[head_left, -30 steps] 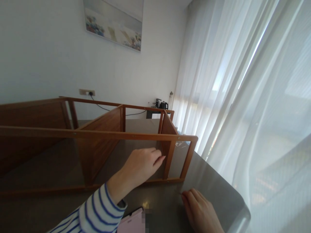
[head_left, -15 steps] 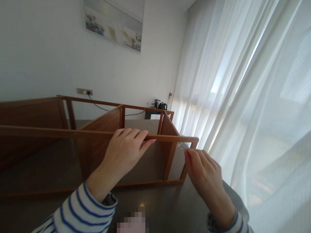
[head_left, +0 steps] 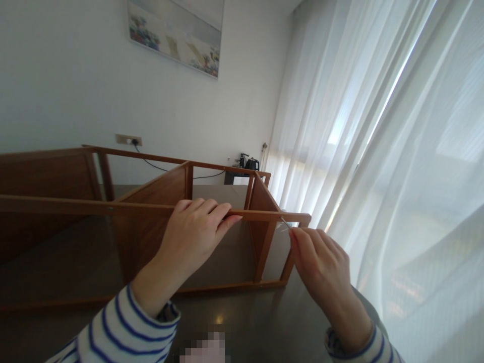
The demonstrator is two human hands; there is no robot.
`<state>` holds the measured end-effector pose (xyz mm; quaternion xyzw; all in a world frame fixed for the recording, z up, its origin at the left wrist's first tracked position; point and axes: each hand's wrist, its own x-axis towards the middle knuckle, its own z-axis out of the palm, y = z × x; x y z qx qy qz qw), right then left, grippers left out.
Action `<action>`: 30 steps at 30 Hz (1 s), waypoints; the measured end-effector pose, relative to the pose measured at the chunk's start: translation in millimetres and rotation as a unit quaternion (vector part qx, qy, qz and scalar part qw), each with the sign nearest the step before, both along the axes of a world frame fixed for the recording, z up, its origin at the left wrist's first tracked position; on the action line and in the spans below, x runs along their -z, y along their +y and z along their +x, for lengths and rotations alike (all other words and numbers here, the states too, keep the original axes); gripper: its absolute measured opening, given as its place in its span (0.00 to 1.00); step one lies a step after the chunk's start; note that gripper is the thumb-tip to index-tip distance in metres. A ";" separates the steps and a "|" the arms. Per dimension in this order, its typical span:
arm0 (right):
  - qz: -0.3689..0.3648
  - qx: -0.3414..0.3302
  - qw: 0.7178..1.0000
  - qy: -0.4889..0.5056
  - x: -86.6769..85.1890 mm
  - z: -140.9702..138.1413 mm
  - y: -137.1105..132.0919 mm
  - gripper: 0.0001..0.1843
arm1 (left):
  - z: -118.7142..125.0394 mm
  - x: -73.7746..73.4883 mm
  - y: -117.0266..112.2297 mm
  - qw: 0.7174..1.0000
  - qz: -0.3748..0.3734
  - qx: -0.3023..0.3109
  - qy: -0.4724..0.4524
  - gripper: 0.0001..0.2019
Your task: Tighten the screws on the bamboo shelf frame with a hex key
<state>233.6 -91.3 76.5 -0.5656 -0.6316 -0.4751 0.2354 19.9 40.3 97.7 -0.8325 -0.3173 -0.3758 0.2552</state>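
Note:
A brown wooden shelf unit (head_left: 136,237) lies on its side on a dark grey tabletop (head_left: 242,315). My left hand (head_left: 189,232) is wrapped over its near upper rail, fingers on top and thumb tucked at the front. In a closed pinch, my right hand (head_left: 321,262) grips a thin metal tool (head_left: 286,223), whose rear end is hidden in the fingers. The tool's tip meets the screw spot on the rail near its right end. Striped sleeves cover both wrists.
Sheer white curtains (head_left: 378,151) hang on the right. A black kettle (head_left: 252,164) stands on a small dark stand behind the shelf unit. On the wall are a picture (head_left: 176,38) and a socket (head_left: 128,139) with a black cable.
My right hand has shifted slightly right and up, and the tool's tip now meets the rail. My left hand keeps its hold. The view has moved slightly.

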 end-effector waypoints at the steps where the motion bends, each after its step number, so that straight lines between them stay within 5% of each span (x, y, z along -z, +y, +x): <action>1: -0.005 0.004 1.000 -0.003 -0.4 0.6 -0.5 0.04 | 0.0 -0.4 -0.4 1.000 -0.001 0.000 -0.001 0.16; 23: -0.082 0.034 0.992 -0.089 -36.7 -11.2 -9.6 0.14 | -0.4 0.5 1.1 1.000 0.000 0.007 -0.003 0.17; 30: -0.070 0.025 0.995 -0.061 -27.9 -5.6 -4.4 0.13 | -0.3 0.2 1.7 1.000 0.005 0.004 0.003 0.16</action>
